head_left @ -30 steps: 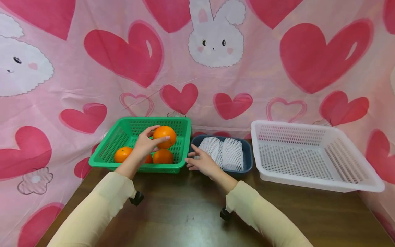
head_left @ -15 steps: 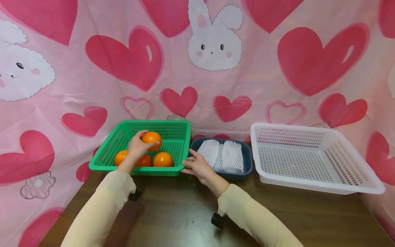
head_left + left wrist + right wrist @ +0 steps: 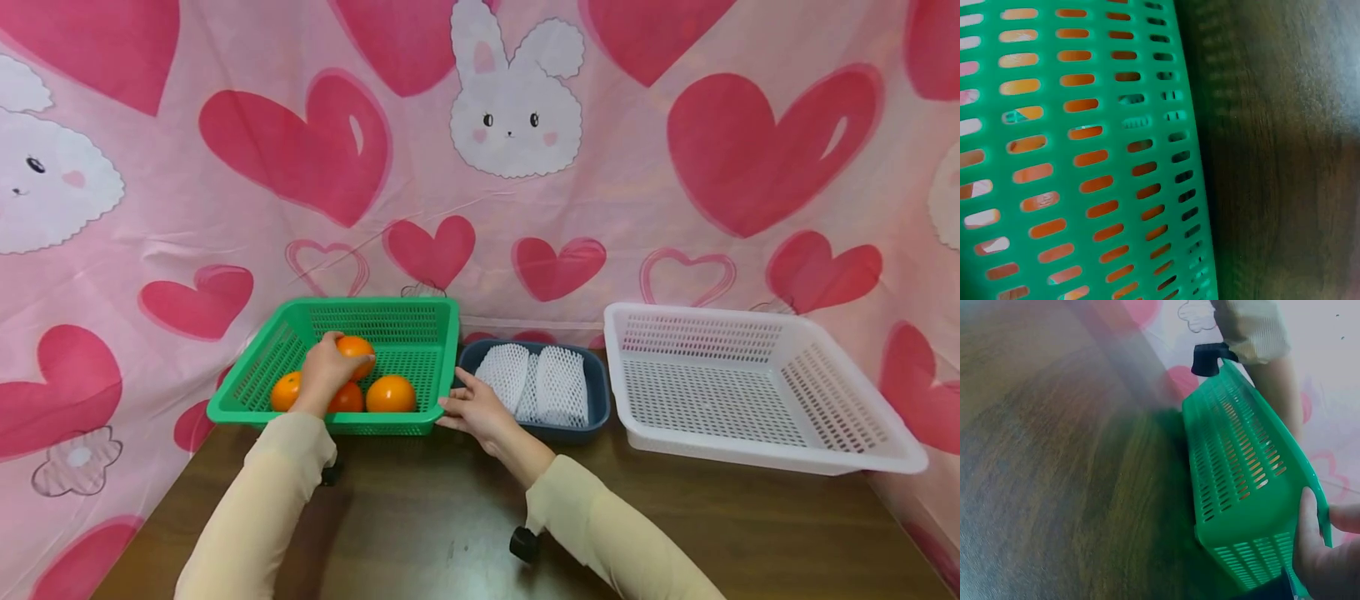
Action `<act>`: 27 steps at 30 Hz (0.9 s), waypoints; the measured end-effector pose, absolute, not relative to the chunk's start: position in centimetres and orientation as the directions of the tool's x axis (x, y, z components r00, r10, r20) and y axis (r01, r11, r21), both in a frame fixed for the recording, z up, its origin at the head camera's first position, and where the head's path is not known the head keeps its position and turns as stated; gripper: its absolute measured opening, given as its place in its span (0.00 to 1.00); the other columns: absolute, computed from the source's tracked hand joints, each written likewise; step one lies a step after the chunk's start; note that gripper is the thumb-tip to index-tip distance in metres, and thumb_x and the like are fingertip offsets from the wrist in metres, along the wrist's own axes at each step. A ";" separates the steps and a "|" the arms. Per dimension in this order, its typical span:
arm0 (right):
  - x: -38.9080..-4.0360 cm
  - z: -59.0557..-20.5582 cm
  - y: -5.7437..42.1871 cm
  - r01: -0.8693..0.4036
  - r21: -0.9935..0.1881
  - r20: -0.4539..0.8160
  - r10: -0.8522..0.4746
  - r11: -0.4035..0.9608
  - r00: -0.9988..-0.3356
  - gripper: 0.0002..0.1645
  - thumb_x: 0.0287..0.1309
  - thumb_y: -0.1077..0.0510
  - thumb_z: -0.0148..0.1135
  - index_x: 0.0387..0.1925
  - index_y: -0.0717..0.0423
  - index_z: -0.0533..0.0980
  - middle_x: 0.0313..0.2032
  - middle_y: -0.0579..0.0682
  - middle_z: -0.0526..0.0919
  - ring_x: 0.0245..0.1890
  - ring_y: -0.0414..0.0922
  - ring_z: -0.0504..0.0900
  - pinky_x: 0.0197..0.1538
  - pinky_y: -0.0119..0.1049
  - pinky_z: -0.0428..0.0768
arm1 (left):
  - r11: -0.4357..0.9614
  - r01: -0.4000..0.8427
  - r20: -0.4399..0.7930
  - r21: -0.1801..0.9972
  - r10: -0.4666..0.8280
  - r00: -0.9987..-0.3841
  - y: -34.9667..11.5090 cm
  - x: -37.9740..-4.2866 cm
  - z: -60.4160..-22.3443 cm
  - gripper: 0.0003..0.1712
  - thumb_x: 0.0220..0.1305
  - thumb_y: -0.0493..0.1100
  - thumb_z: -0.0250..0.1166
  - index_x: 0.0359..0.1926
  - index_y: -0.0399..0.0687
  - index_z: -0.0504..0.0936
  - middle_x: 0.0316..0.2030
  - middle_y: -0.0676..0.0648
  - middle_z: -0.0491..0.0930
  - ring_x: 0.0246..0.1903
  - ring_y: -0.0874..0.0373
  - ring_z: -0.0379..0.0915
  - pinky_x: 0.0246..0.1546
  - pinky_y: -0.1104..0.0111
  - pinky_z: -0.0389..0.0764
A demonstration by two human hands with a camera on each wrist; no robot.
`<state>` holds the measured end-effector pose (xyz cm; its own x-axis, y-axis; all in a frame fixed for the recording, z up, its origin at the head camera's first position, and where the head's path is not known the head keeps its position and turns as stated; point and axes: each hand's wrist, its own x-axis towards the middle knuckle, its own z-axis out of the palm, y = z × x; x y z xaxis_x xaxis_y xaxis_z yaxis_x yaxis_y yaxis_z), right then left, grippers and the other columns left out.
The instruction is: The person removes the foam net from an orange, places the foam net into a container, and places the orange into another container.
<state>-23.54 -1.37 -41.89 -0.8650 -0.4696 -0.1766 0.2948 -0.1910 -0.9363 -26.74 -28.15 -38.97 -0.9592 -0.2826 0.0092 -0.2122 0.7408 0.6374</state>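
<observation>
My left hand point(image 3: 322, 375) reaches into the green plastic basket point(image 3: 390, 310) and holds an orange point(image 3: 355, 357) between thumb and fingers. Under and beside it lie more oranges: one at the left point(image 3: 285, 390), one partly behind the wrist point(image 3: 347, 399), and one in front point(image 3: 391, 394). My right hand point(image 3: 483, 415) is at the basket's front right corner. In the right wrist view, its thumb and a finger pinch the green rim point(image 3: 1297, 459) from both sides. The left wrist view is mostly the slotted basket wall point(image 3: 1050, 94), with orange showing through; the left hand is hidden there.
Right of the green basket, a dark blue tray point(image 3: 602, 392) holds white foam fruit nets point(image 3: 564, 387). Farther right stands a white slotted basket point(image 3: 738, 458). All sit on a brown wooden table point(image 3: 420, 517), before a pink curtain point(image 3: 420, 187) with hearts and rabbits.
My left hand has carried the orange left and lower into the green basket. My right hand has shifted slightly left, from beside the blue tray onto the green basket's rim.
</observation>
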 end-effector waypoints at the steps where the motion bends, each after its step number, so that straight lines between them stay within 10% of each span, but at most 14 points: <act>1: -23.5 -41.9 -1.3 0.301 -0.934 -0.181 -0.472 -0.193 -0.863 0.41 0.74 0.71 0.51 0.80 0.66 0.45 0.60 0.71 0.73 0.45 0.45 0.82 0.58 0.51 0.78 | 0.746 -0.218 0.002 0.629 -0.282 -0.959 -28.2 -26.8 -39.1 0.47 0.67 0.53 0.67 0.74 0.31 0.58 0.63 0.24 0.68 0.56 0.30 0.68 0.58 0.41 0.72; 16: -22.9 -42.2 -1.7 0.289 -0.933 -0.164 -0.462 -0.214 -0.872 0.41 0.74 0.71 0.51 0.80 0.65 0.45 0.57 0.69 0.75 0.45 0.47 0.83 0.57 0.52 0.78 | 0.765 -0.285 -0.085 0.578 -0.291 -0.953 -28.7 -26.8 -39.7 0.46 0.72 0.56 0.59 0.75 0.29 0.53 0.61 0.20 0.67 0.55 0.28 0.68 0.58 0.41 0.72; 27: -23.3 -42.4 -1.6 0.263 -0.938 -0.142 -0.441 -0.225 -0.886 0.41 0.73 0.72 0.52 0.80 0.63 0.46 0.53 0.68 0.76 0.41 0.44 0.82 0.57 0.53 0.79 | 0.817 -0.278 -0.066 0.505 -0.285 -0.956 -28.7 -27.3 -40.1 0.48 0.73 0.52 0.59 0.74 0.21 0.49 0.68 0.14 0.47 0.60 0.19 0.59 0.62 0.34 0.65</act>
<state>-23.33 -1.64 -42.39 -0.8860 -0.4412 -0.1424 0.2630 -0.2255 -0.9381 -27.31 -28.73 -40.06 -0.9562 -0.2850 -0.0663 -0.2784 0.8167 0.5054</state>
